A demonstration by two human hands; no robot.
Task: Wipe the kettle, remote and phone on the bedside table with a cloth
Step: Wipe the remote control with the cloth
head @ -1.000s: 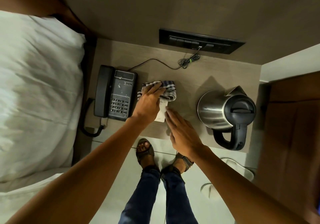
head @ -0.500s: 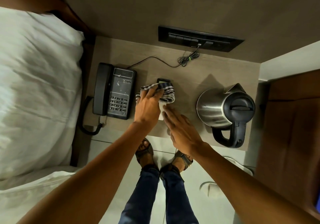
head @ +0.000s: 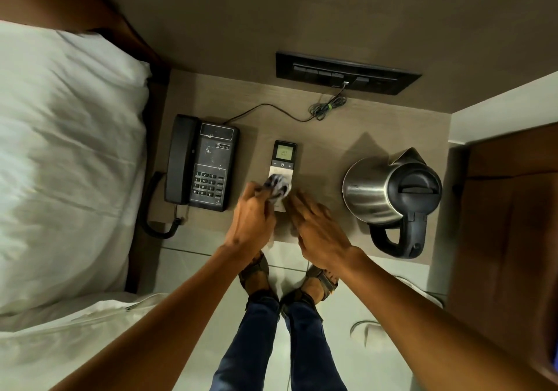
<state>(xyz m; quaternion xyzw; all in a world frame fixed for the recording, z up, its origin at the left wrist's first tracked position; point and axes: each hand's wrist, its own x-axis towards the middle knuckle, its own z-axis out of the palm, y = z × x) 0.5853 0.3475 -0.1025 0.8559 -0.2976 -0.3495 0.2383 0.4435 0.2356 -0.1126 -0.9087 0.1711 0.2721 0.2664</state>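
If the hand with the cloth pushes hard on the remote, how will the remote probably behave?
The remote looks rigid and flat, so it should not bend or roll. It seems light and lies on smooth table, so it may slide. The right hand beside its near end probably steadies it.

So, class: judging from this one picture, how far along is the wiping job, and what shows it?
Nothing is provably finished. In hand: the left hand rubs the bunched cloth over the remote, and the right hand steadies its near end. Left: the phone shows pale specks, so it looks unwiped. The kettle stands untouched; whether it is clean cannot be told.
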